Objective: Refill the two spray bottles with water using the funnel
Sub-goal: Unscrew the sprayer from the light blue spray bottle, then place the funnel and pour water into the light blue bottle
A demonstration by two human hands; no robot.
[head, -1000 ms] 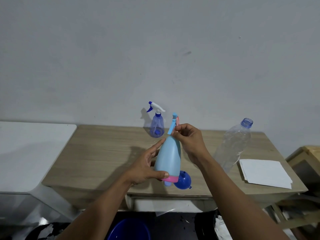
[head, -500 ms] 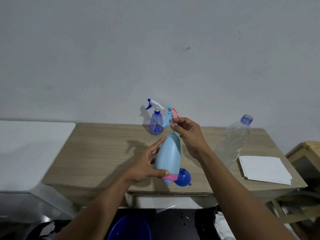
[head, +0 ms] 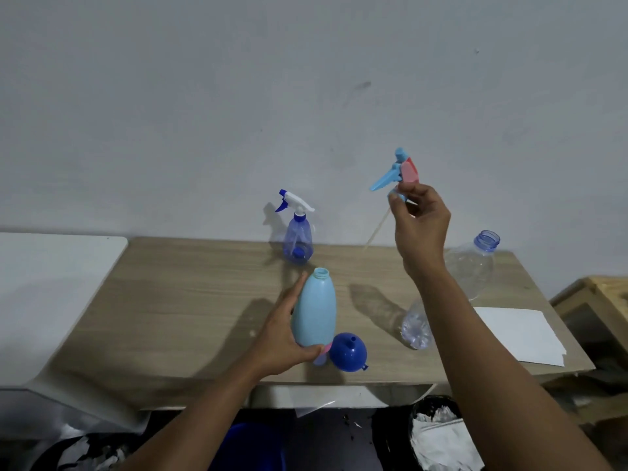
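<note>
My left hand [head: 283, 338] grips the light blue spray bottle [head: 315, 309], upright near the table's front edge, its neck uncapped. My right hand [head: 419, 222] holds that bottle's blue and pink spray head [head: 399, 171] high above the table, the dip tube hanging down to the left. A blue funnel [head: 348, 351] lies mouth-down beside the bottle's base, spout up. A small clear blue spray bottle [head: 299, 237] with a white and blue trigger stands at the back by the wall. A clear water bottle [head: 469, 266] without a cap stands right of my right forearm, partly hidden by it.
The wooden table [head: 190, 300] runs to the wall. A white sheet of paper [head: 520, 334] lies at its right end. A white surface [head: 51, 283] adjoins on the left and a wooden stool [head: 598, 300] on the right. A blue bucket [head: 251, 447] sits under the table.
My right hand has lifted the spray head off the light blue bottle and carried it up and to the right, pulling the tube out. My left hand still holds the bottle.
</note>
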